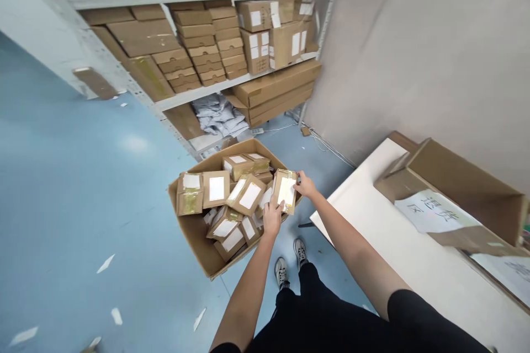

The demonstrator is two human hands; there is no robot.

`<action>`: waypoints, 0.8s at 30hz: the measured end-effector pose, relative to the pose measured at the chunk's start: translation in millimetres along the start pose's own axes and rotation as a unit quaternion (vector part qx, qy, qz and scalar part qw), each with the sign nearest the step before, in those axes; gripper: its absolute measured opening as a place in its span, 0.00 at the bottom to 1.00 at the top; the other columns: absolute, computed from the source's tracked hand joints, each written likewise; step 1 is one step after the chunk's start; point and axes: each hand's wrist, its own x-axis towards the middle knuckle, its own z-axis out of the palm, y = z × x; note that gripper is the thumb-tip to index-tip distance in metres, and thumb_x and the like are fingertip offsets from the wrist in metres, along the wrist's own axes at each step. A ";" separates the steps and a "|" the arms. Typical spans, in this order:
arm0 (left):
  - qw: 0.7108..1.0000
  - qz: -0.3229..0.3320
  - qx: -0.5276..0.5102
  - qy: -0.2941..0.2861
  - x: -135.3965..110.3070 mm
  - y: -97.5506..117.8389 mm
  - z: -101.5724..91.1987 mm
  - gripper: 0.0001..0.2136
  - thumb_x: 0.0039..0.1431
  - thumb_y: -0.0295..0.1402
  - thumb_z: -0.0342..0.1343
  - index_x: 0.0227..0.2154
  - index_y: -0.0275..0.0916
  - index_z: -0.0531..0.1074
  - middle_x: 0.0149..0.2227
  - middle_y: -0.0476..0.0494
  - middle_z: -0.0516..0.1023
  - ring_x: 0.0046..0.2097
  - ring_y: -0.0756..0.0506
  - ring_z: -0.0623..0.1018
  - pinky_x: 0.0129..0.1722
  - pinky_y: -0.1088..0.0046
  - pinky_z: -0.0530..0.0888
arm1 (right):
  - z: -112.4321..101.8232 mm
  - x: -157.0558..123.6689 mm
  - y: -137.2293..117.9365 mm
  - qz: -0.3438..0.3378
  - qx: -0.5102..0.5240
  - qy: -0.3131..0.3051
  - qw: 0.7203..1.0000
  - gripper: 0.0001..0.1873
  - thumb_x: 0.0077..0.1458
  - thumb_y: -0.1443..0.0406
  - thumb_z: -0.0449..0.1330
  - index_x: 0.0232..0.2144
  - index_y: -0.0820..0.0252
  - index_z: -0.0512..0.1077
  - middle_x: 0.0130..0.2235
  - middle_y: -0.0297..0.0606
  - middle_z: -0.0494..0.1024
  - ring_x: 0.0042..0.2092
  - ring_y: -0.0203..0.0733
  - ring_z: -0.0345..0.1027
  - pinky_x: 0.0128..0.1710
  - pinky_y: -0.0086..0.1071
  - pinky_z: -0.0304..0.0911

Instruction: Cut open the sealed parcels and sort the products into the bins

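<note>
Between my two hands is a small cardboard box (285, 192) with a white label on top and shiny tape. My left hand (272, 217) grips its near left edge, fingers curled against it. On its right side, near the far corner, my right hand (305, 184) is closed on it. The small box is over the right rim of a large open carton (191, 251). Inside the carton lie several similar labelled boxes, among them one tilted box (249, 195) in the middle and a box with yellowish tape (190, 194) at the left.
Beyond the carton stands a white metal shelf (199, 95) stacked with cardboard boxes and grey bags. At my right, a white table (372, 198) bears an open carton with a handwritten paper sign (434, 210). Paper scraps (116, 316) lie on the blue floor.
</note>
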 end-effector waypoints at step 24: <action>0.834 0.395 0.057 -0.380 -85.9 405.8 110.4 0.39 0.64 0.36 0.65 0.74 0.57 0.55 0.79 0.39 0.47 0.65 0.34 0.72 0.60 0.55 0.76 | -85.6 -393.0 352.6 0.396 -0.013 0.015 0.918 0.56 0.64 0.47 0.61 0.78 0.46 0.30 0.79 0.47 0.25 0.79 0.63 0.23 0.71 0.58 0.44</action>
